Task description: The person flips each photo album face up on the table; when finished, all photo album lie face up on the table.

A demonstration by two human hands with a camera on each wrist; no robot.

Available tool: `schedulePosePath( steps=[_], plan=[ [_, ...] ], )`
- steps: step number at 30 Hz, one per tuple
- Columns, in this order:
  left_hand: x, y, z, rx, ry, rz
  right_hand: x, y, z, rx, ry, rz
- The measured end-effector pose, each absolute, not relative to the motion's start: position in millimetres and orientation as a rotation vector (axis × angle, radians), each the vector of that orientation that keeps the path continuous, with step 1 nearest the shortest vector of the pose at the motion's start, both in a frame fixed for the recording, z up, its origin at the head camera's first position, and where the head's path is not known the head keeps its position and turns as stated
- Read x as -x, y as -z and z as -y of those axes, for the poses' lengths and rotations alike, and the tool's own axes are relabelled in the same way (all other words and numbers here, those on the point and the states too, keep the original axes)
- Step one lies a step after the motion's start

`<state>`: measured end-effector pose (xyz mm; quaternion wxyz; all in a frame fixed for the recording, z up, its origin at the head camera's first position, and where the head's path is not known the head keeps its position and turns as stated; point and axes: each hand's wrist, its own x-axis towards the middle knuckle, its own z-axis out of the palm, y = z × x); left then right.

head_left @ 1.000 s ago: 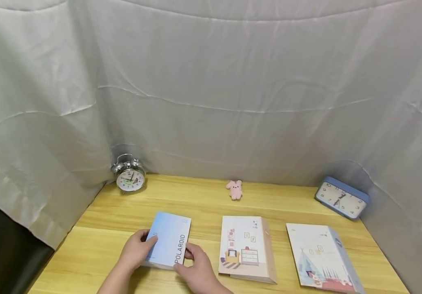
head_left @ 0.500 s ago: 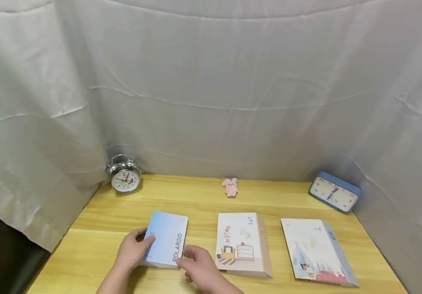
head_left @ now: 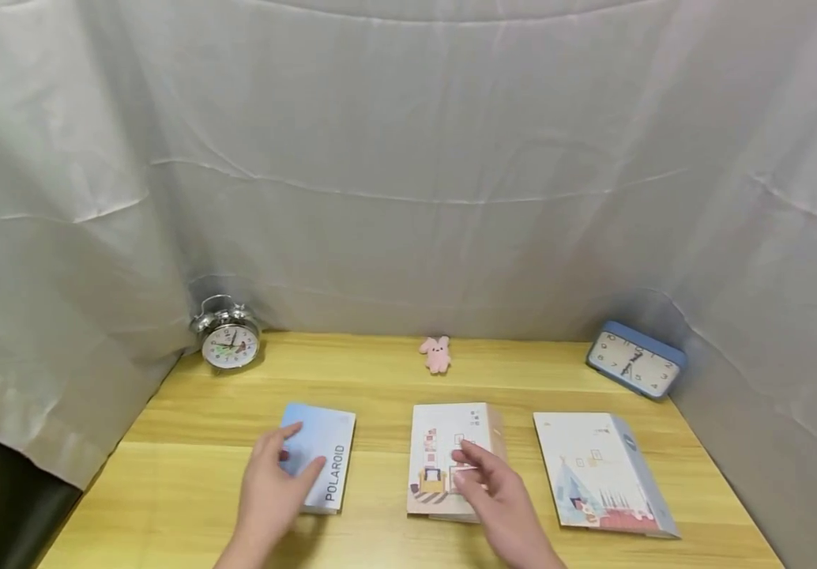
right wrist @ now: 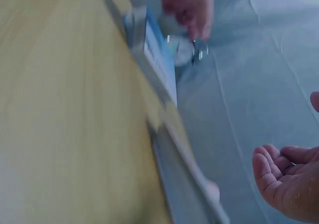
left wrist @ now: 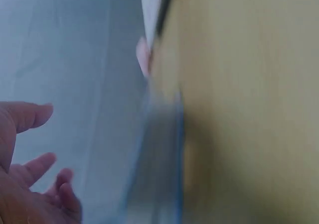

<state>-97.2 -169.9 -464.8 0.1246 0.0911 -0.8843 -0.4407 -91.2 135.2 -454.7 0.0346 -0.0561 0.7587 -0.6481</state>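
Observation:
A light-blue, book-shaped item lettered POLAROID lies flat on the wooden table. Over its left part hovers my left hand, thumb and fingers spread and holding nothing. The left wrist view shows that hand apart from the item's blurred edge. My right hand is above the middle white book-shaped item, which has a beige side and a room drawing; the hand covers its lower right. In the right wrist view its loosely bent fingers hold nothing, clear of the surface below.
To the right lies a similar white item with a tent drawing and blue-grey side. A silver twin-bell alarm clock, a pink bunny figure and a blue clock are along the back. Grey curtain surrounds the table.
Both hands have let go of the POLAROID item. My left hand has lifted over it, and my right hand has moved right, over the middle item. The head view has shifted slightly.

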Motion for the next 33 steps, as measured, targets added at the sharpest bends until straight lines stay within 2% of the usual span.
schedulePosePath(
  steps=[7,12,17,26,33],
  plan=[
    [94.5,461.7,118.0,0.107,1.481,2.729,103.6,469.8,-172.6,-0.07,1.831,-2.505],
    [109.7,471.1,92.5,0.187,1.651,2.779,112.3,484.5,-184.5,-0.07,1.739,-2.672],
    [120.6,477.1,72.7,0.273,1.633,2.847,116.8,494.1,-186.1,-0.093,1.686,-2.733],
    [143.2,495.0,56.1,0.18,1.606,2.826,136.7,496.4,-183.4,-0.092,1.414,-2.747],
    [149.4,507.6,46.7,0.088,1.62,2.818,146.5,497.3,-186.9,-0.081,1.385,-2.751]
  ],
)
